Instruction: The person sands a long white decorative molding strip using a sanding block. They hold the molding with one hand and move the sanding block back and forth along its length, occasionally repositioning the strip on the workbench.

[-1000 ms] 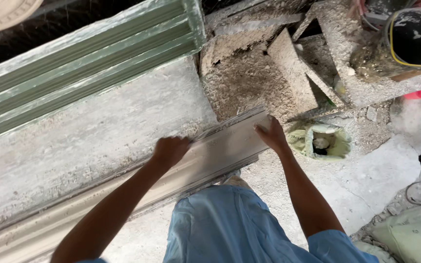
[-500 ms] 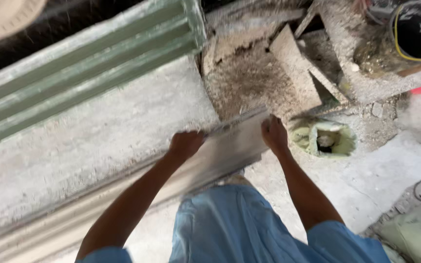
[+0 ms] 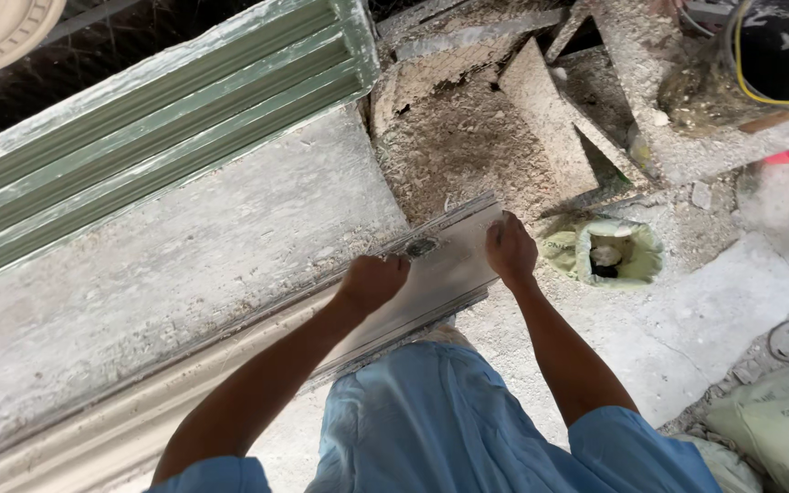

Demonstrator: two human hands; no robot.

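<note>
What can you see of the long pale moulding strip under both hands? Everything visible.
The moulding strip is a long, pale grey, plaster-like length with ridges running along it, dusty and chalky. It lies flat along the near edge of the rough grey slab, running diagonally from lower left to upper right. Its right end is cut square near the rubble. A small dark mark sits near its top edge. The left hand and right hand both press on its right end.

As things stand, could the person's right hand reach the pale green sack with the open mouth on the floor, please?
Probably yes: the right hand rests on the grey moulded strip's end, and the green sack lies just beside it, with only bare dusty floor between.
</note>
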